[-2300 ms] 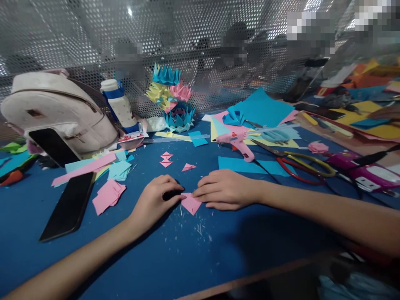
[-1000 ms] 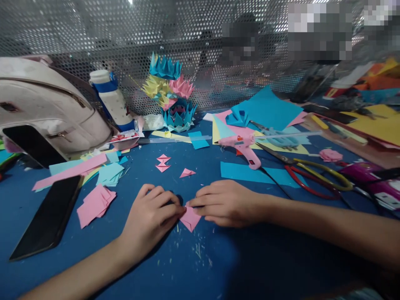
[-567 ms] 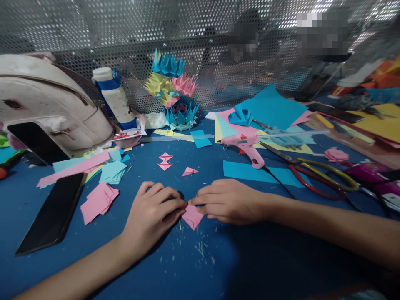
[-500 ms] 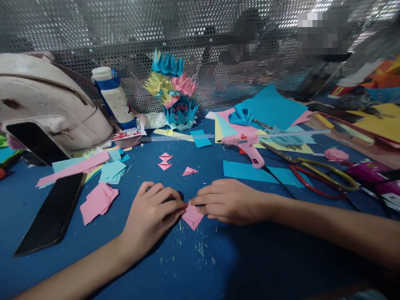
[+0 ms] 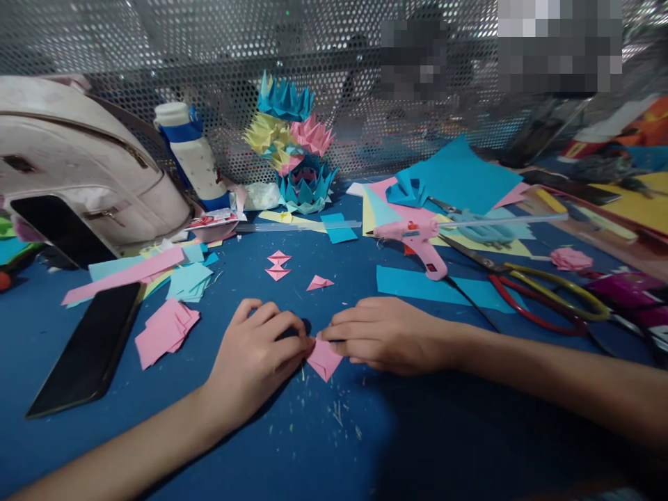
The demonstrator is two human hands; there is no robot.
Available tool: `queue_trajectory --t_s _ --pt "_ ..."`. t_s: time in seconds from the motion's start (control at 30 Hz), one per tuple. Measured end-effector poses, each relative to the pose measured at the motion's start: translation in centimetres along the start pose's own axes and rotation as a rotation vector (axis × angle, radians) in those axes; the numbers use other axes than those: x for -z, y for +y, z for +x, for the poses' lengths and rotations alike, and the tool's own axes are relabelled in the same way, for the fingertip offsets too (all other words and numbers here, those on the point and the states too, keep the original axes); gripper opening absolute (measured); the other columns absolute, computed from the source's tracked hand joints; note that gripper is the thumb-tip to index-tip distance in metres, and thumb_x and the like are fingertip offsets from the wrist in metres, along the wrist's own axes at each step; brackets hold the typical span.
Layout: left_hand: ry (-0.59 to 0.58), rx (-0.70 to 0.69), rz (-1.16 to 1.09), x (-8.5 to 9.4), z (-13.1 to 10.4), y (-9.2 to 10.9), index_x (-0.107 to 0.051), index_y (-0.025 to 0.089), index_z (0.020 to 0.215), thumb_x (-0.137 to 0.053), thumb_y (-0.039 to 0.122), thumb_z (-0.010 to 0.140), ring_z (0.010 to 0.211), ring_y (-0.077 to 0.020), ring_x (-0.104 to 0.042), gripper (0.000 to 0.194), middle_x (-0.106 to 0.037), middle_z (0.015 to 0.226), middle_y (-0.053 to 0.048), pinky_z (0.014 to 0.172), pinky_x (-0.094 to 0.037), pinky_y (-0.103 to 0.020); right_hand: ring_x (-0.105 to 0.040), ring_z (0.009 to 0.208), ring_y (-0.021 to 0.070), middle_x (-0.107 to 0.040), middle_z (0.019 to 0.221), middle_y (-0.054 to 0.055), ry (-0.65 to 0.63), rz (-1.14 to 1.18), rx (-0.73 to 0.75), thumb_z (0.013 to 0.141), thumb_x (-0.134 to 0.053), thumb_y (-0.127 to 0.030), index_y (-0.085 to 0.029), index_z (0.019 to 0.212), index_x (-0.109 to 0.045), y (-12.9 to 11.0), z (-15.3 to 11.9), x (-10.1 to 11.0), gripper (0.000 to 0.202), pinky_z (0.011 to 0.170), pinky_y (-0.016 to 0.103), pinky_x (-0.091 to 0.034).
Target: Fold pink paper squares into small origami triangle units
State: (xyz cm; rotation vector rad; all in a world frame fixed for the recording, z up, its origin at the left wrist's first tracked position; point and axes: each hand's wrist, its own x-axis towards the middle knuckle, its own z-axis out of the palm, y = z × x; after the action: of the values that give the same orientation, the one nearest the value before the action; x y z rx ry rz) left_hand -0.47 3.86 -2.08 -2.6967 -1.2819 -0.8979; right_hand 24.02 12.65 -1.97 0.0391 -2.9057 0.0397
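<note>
A small pink paper square (image 5: 325, 362), partly folded, lies on the blue table between my hands. My left hand (image 5: 264, 351) has its fingertips pressed together on the paper's left corner. From the right, my right hand (image 5: 383, 335) pinches the opposite corner, its fingers close together. The fingertips hide the paper's upper edge. Beyond the hands lie a folded pink triangle (image 5: 320, 282) and two small folded pink pieces (image 5: 278, 266). A stack of pink squares (image 5: 164, 332) is to the left of my left hand.
A black phone (image 5: 86, 351) lies at the left, near a backpack (image 5: 78, 160) and bottle (image 5: 195, 156). Paper flowers (image 5: 305, 184) stand at the back. At the right are a pink glue gun (image 5: 417, 240), its cable, scissors (image 5: 547, 292) and a blue strip (image 5: 443, 289).
The camera view has shifted slightly. Both hands keep their hold on the pink paper square, with hardly any movement.
</note>
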Motion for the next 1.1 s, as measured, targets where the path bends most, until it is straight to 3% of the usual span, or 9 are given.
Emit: queue_trajectory --t_s 0.17,0.37,0.57,0.8,0.93,1.1 --pt "-0.028 -0.063 0.095 0.0 -0.4 0.6 -0.068 0.019 0.090 -0.054 0.021 0.101 0.081 -0.0193 -0.053 0.018 -0.071 0.095 -0.001 0.080 -0.033 -0.039 -0.057 0.116 0.0168 -0.065 0.133 0.004 0.014 0.000 0.004 0.105 -0.035 -0.027 -0.017 0.106 -0.066 0.0 0.0 0.0 0.033 0.076 0.032 -0.043" --pt "-0.108 -0.025 -0.036 0.3 -1.4 1.2 -0.067 0.013 0.108 -0.047 0.012 0.100 0.091 -0.0212 -0.055 0.021 -0.066 0.105 -0.008 0.080 -0.037 -0.037 -0.056 0.115 0.0165 -0.065 0.130 0.004 -0.022 0.072 -0.016 0.106 -0.032 -0.027 -0.016 0.106 -0.064 -0.2 0.5 0.5 0.034 0.074 0.032 -0.042" --pt "-0.061 -0.012 -0.123 0.6 -1.5 1.0 -0.068 0.014 0.103 -0.049 0.012 0.100 0.092 -0.0201 -0.057 0.020 -0.068 0.106 -0.007 0.083 -0.039 -0.037 -0.059 0.104 0.0171 -0.069 0.117 0.006 -0.090 0.049 -0.046 0.104 -0.037 -0.027 -0.018 0.105 -0.064 -0.5 1.1 0.4 0.029 0.070 0.033 -0.041" --pt "-0.016 0.024 -0.137 0.7 -1.8 0.8 -0.070 0.020 0.107 -0.050 0.015 0.100 0.098 -0.0204 -0.058 0.022 -0.072 0.113 -0.003 0.091 -0.037 -0.041 -0.057 0.111 0.0166 -0.066 0.125 0.006 0.049 0.049 -0.018 0.107 -0.032 -0.029 -0.016 0.102 -0.065 -0.5 0.6 0.3 0.036 0.070 0.032 -0.043" --pt "-0.014 -0.024 -0.072 0.4 -2.1 1.0 -0.070 0.018 0.108 -0.050 0.017 0.101 0.098 -0.0223 -0.061 0.021 -0.073 0.111 -0.004 0.094 -0.037 -0.044 -0.058 0.109 0.0170 -0.068 0.120 0.006 0.143 0.021 0.031 0.107 -0.032 -0.027 -0.014 0.108 -0.065 -0.5 0.2 0.1 0.035 0.071 0.032 -0.044" --pt "-0.004 -0.067 -0.092 0.2 -1.9 0.9 -0.069 0.014 0.109 -0.053 0.014 0.100 0.100 -0.0206 -0.063 0.018 -0.073 0.109 -0.006 0.096 -0.042 -0.039 -0.058 0.108 0.0164 -0.069 0.115 0.007 0.179 -0.008 0.065 0.105 -0.035 -0.025 -0.012 0.109 -0.064 -0.4 -0.2 -0.4 0.032 0.074 0.032 -0.044"
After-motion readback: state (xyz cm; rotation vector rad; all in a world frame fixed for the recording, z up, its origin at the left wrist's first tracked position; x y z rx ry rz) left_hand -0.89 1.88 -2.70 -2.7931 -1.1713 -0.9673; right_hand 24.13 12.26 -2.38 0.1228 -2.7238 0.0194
